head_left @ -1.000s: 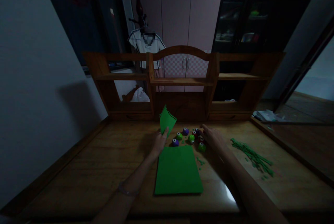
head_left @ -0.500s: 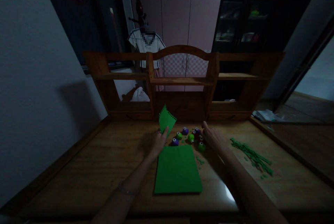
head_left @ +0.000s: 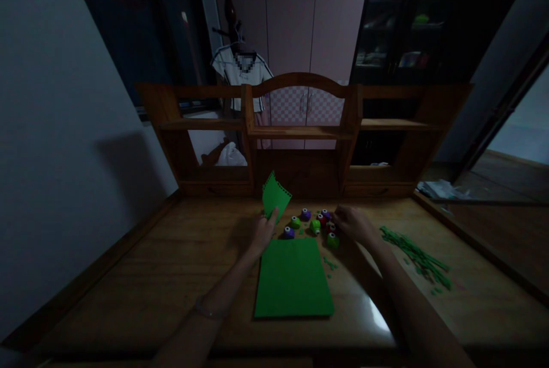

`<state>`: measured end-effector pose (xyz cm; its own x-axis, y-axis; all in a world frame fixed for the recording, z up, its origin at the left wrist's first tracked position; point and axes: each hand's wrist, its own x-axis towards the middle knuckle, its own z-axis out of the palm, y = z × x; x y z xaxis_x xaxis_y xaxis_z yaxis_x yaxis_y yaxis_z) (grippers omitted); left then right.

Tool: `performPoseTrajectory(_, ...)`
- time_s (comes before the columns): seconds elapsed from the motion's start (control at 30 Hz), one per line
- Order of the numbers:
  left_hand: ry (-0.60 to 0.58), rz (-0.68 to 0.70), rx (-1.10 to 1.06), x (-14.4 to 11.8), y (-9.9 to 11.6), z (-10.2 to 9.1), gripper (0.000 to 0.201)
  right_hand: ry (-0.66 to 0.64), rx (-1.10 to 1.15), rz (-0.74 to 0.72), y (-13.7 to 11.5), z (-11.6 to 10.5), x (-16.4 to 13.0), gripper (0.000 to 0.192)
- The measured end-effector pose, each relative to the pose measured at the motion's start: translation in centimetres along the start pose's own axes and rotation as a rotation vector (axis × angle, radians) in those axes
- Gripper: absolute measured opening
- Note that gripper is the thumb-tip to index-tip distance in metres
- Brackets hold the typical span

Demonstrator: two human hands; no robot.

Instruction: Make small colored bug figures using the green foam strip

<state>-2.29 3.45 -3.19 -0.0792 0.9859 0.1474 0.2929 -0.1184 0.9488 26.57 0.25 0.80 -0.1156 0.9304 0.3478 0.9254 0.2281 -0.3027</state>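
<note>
My left hand pinches a green paper sheet with a notched upper edge, held upright above the desk. My right hand is closed, fingers curled down at the right side of a cluster of small rounded devices with white tops, which look like craft punches. Its fingertips are close to a red punch; whether they grip one is unclear. A green punch and a purple punch stand among the several others. In front lies a flat green stack of paper.
Green paper strips lie in a pile on the right of the wooden desk. Small green scraps are scattered by the stack. A wooden shelf unit rises along the back edge. A wall borders the left.
My right hand has turned and lowered its fingers toward the right side of the punches; before, a finger pointed up. My left hand and its sheet look nearly unmoved.
</note>
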Motion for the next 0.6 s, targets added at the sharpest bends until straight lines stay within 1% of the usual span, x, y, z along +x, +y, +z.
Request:
performPoseTrajectory(0.13,-0.004,0.026,0.0,0.02,-0.15,0.01,0.05,-0.047,0.144,-0.053,-0.26,-0.62,-0.03,0.022)
performPoseTrajectory(0.2,-0.009,0.024,-0.009,-0.01,-0.14,0.0,0.05,-0.072,0.18,-0.052,-0.17,-0.79,-0.01,0.02)
performPoseTrajectory(0.33,-0.015,-0.001,0.013,-0.07,-0.09,-0.01,0.051,-0.084,0.203,-0.049,0.18,-0.9,0.04,0.019)
performPoseTrajectory(0.47,-0.006,-0.002,0.052,-0.15,0.15,-0.04,0.052,-0.066,0.184,-0.095,0.24,-1.0,0.1,0.018)
performPoseTrajectory(0.6,-0.008,-0.016,0.046,-0.25,0.44,-0.06,0.051,-0.074,0.191,-0.118,0.38,-0.86,0.11,0.018)
